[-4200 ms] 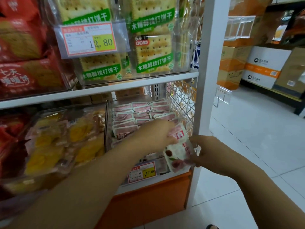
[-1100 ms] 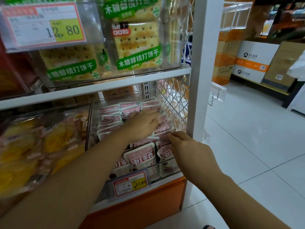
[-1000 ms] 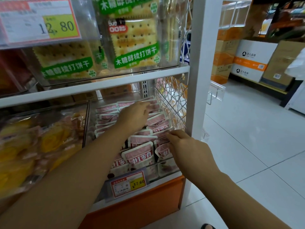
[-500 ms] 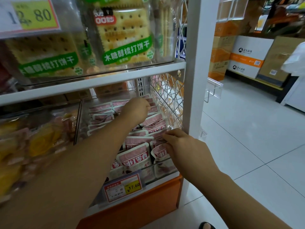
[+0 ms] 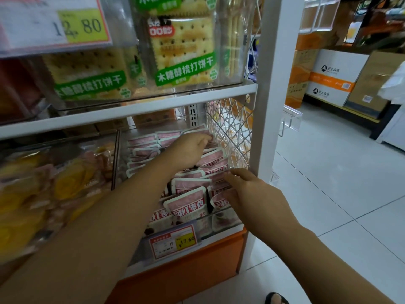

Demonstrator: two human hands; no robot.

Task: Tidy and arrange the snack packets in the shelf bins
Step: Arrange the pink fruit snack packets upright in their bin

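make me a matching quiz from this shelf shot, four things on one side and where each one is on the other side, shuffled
Things
1. cracker packets
2. yellow snack packets
3. left hand
4. right hand

Places
A. at the front right of the pink snack packets
B. on the upper shelf
C. lower level, left of the pink snack packets
D. on the rear rows of the pink snack packets

Pairs: 1-B, 2-C, 3-D, 4-A

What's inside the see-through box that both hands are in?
Rows of pink-and-white snack packets fill the clear plastic bin. The left hand covers some at the back; the right hand touches front ones. The bin's bottom is hidden beneath them.
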